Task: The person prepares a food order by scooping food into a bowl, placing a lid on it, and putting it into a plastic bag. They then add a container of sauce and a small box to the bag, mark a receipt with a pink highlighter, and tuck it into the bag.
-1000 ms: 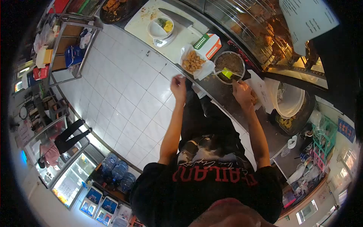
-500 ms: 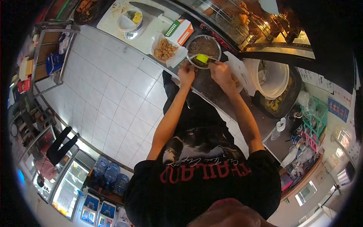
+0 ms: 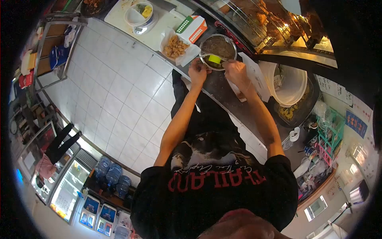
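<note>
A round metal bowl (image 3: 223,44) of brown contents stands on the dark counter, with a yellow-green scoop (image 3: 215,59) in its near part. My left hand (image 3: 197,71) is closed at the bowl's near left rim; what its fingers hold, if anything, is too small to tell. At the near right rim, my right hand (image 3: 236,73) is closed around the end of the scoop's handle. Left of the bowl, fried pieces (image 3: 175,47) lie in a paper-lined box. Behind them is a green, white and orange carton (image 3: 191,28).
A cutting board (image 3: 162,32) carries a scale (image 3: 144,29) with a divided bowl on it. To the right are a large clear tub (image 3: 290,75) and a dark tray (image 3: 310,97). A lit food cabinet (image 3: 274,24) borders the counter. Another person (image 3: 47,167) is far off at the lower left.
Over the last second my left hand has moved up to the bowl's rim, and my right hand has shifted beside it. The whole view has also shifted.
</note>
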`<state>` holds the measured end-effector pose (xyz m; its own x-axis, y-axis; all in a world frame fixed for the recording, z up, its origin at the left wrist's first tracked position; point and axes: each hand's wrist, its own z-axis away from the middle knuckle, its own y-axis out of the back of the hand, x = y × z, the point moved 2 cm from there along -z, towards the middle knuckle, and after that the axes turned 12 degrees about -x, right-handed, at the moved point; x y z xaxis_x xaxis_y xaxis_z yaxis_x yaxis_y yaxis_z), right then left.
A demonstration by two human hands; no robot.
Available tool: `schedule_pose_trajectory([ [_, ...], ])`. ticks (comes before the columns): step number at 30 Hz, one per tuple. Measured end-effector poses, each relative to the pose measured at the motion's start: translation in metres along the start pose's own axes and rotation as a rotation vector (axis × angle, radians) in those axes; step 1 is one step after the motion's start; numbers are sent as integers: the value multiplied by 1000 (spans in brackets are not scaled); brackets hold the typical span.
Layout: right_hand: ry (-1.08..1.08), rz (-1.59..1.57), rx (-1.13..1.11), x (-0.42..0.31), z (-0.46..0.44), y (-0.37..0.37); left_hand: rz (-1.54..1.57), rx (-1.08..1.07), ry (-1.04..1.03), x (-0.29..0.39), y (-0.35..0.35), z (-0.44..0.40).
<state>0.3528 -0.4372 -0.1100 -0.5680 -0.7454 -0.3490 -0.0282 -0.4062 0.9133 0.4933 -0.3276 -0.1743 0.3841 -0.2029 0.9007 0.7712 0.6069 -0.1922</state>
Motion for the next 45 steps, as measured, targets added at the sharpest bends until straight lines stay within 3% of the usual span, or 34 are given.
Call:
schedule_pose_trajectory([
  [3, 106, -37, -6, -12, 4, -12, -178, -3, -76, 11, -5, 4],
  [6, 173, -306, 142, 4, -6, -20, -275, -12, -114, 24, -7, 10],
  [9, -218, -614, -240, 17, -13, -5, -248, -38, -103, 25, -11, 10],
  [13, -406, -1151, -173, 38, -3, -21, -64, -70, -105, -1, -12, 0],
  [16, -373, -1177, -85, 45, 0, -25, -41, -64, -72, -1, -13, -2],
  [19, -176, -499, 66, 25, 3, -9, -41, -63, -48, 4, -11, -2],
  [22, 39, -172, 338, -9, -2, -6, -70, -90, -61, 4, -11, -2],
  [26, 161, -134, 91, -13, -10, -17, -295, -81, -108, 18, -4, 0],
  [29, 142, -344, 48, 17, -9, -11, -152, -99, -117, 8, -1, -4],
  [30, 22, -448, 123, 23, -11, -14, -138, -109, -117, 10, -3, -3],
  [33, 33, -381, 137, 19, -12, -26, -110, -128, -119, 13, -8, -8],
  [36, 3, -641, 70, 21, -15, -29, -106, -133, -110, 10, -4, -10],
  [39, -233, -838, -138, 24, -11, 3, -102, -137, -101, 13, -2, -10],
  [42, -429, -1124, -265, 58, -9, -19, -85, -139, -83, 16, -3, -10],
  [45, -473, -1172, -212, 64, -8, -21, -84, -162, -55, 22, -1, -12],
])
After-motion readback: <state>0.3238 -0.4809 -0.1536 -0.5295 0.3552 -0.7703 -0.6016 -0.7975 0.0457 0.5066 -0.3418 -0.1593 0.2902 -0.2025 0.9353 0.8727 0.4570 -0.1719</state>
